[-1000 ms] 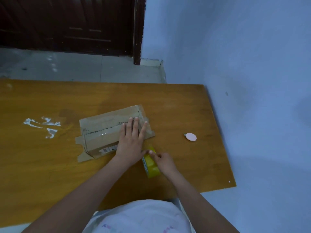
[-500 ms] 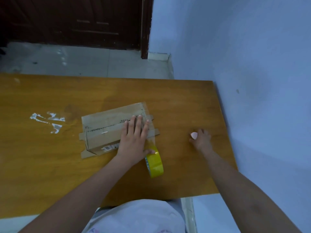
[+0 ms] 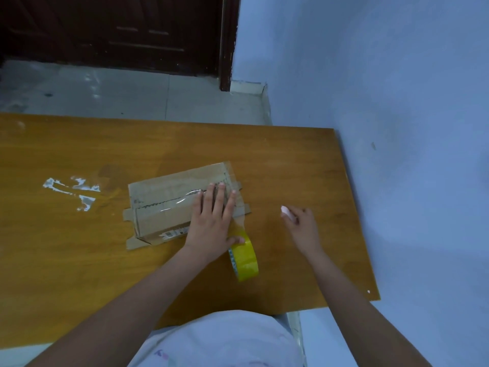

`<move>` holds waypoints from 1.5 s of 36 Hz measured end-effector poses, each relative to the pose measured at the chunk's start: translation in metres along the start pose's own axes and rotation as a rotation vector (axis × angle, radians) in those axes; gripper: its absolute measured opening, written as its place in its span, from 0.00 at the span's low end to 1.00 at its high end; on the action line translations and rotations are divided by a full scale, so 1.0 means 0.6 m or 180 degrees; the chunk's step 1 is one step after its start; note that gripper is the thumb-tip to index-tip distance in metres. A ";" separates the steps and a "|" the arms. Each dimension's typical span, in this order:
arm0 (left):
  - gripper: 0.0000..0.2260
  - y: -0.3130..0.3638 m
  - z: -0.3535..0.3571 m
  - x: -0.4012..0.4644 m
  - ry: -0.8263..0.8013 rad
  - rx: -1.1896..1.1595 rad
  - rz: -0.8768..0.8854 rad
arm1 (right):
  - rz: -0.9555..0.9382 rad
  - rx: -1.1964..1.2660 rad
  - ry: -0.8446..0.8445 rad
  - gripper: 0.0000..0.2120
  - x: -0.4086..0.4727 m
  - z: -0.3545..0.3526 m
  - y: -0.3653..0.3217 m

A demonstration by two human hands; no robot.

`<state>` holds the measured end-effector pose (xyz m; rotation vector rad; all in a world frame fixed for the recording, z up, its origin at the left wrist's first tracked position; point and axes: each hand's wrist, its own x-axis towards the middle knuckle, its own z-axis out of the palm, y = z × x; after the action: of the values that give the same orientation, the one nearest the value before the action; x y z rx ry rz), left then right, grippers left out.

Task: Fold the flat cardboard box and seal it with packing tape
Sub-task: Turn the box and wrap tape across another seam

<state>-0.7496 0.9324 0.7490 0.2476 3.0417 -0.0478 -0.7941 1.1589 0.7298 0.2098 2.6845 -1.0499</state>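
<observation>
Flat cardboard box [image 3: 169,205] lies at centre of frame on the wooden table [image 3: 79,260], clear tape strip shining along its seam, small flaps sticking out at both ends. Left hand [image 3: 211,223] rests palm-down on the box's right end, fingers straight & pressed flat on the cardboard, thumb reaching toward the yellow tape roll [image 3: 244,256]. Roll stands on edge just below-right of the box, w/ a strip of tape running from it up to the box's right edge by the left hand. Right hand [image 3: 301,223] sits right of centre, apart from box & roll, fingers curled round a small pink object [image 3: 285,211] at its upper-left tip; only a bit of the object shows, so can't tell what it is. White patches [image 3: 71,192] of residue mark the tabletop at centre-left. Pale shirt [image 3: 219,340] at bottom centre. Dark wooden door [image 3: 119,33] upper left, tiled floor [image 3: 132,96] beneath it, blue wall [image 3: 397,102] filling the right side.
</observation>
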 end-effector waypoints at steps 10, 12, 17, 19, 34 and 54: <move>0.51 -0.001 0.005 0.002 -0.0023 0.0042 -0.0006 | 0.0116 0.0926 -0.0529 0.13 -0.099 0.002 -0.069; 0.51 0.000 0.005 0.002 -0.0005 0.0041 -0.0001 | 0.0252 0.1276 -0.0744 0.14 -0.118 0.003 -0.064; 0.51 0.001 0.004 0.002 0.0053 0.0011 -0.0011 | 0.0348 0.1200 -0.0794 0.12 -0.134 0.011 -0.056; 0.51 0.002 0.003 0.002 0.0052 0.0013 -0.0014 | 0.0388 0.1128 -0.0792 0.13 -0.131 0.013 -0.061; 0.51 0.001 0.000 0.000 0.0031 -0.0116 0.0014 | -0.0363 0.0353 -0.0872 0.09 -0.084 0.040 -0.102; 0.51 0.001 0.005 0.001 0.0063 -0.0127 0.0013 | -0.0258 0.0883 -0.0915 0.09 -0.062 0.066 -0.098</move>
<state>-0.7497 0.9327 0.7462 0.2528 3.0583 0.0155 -0.7646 1.0875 0.7504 -0.0018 2.3053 -1.3624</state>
